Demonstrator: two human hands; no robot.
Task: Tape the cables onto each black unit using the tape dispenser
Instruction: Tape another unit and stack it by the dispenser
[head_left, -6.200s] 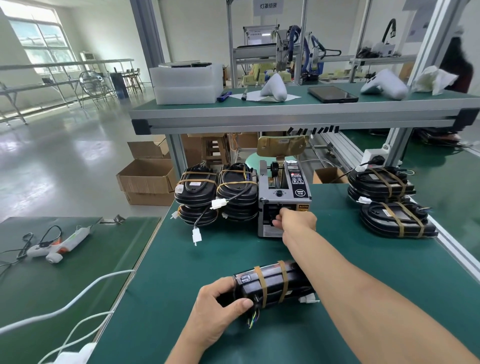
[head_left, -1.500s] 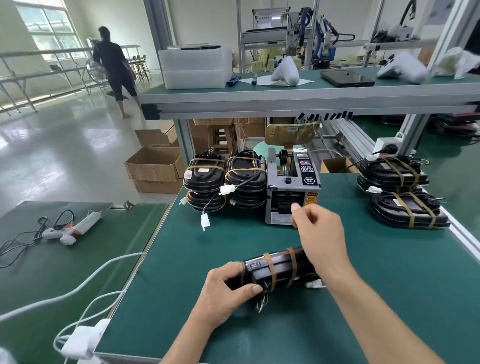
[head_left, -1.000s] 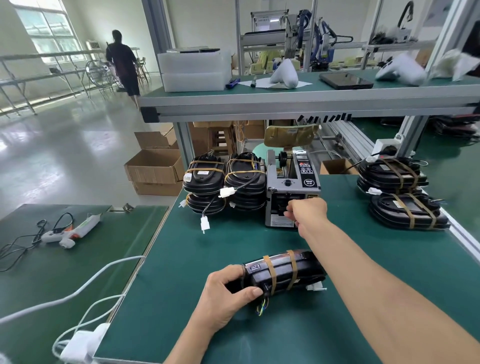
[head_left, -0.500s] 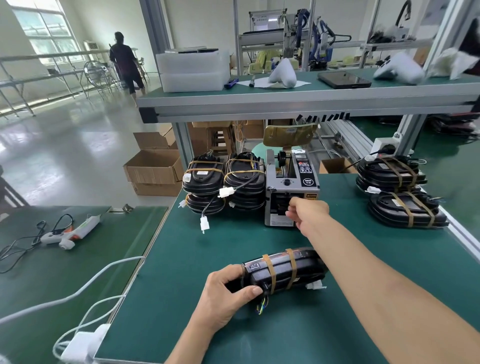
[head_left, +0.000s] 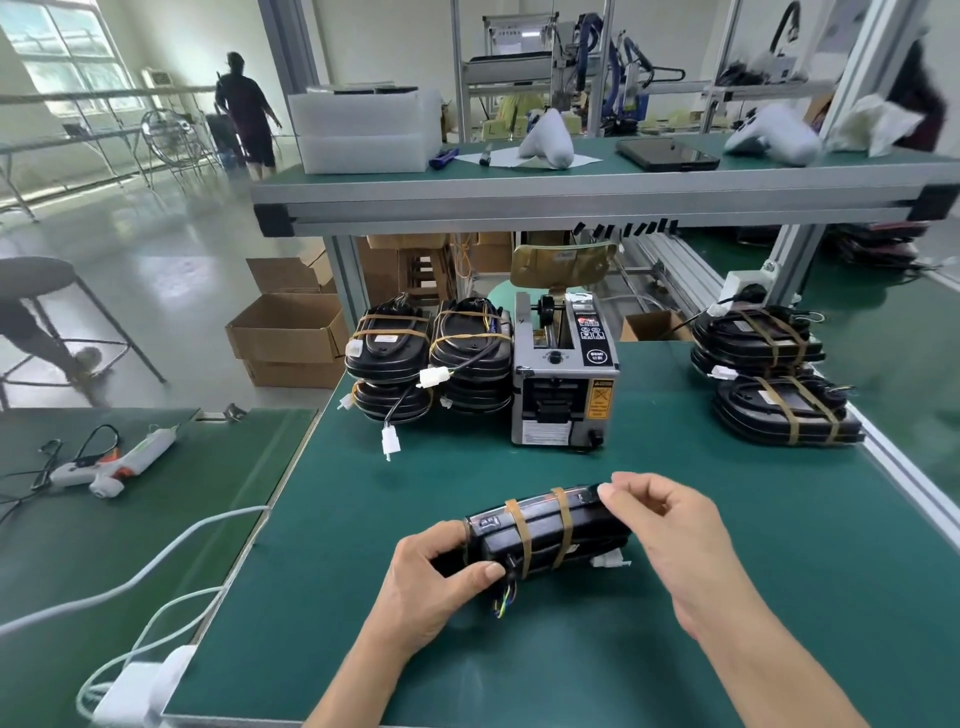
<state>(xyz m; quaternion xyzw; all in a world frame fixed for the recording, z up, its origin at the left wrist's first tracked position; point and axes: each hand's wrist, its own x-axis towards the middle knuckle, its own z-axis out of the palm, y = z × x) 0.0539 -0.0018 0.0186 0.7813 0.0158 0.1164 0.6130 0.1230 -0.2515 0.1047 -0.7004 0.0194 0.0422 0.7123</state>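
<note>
A black unit (head_left: 540, 526) lies on its side on the green bench (head_left: 597, 654), with two tan tape bands round it and coloured wire ends at its lower edge. My left hand (head_left: 431, 577) grips its left end. My right hand (head_left: 670, 530) is at the unit's upper right corner, thumb and forefinger pinching a small piece of tape that the fingertips mostly hide. The grey tape dispenser (head_left: 563, 384) stands behind with nothing touching it.
Left of the dispenser stand taped black units (head_left: 389, 353) in stacks, white connectors dangling. Two more taped units (head_left: 779, 410) lie at the right edge. A shelf beam (head_left: 571, 208) crosses overhead. A glue gun (head_left: 114, 462) and white cables lie on the left table.
My right hand has drawn back from the dispenser's slot to the unit's upper right corner. My left hand keeps hold of the unit, which has not moved.
</note>
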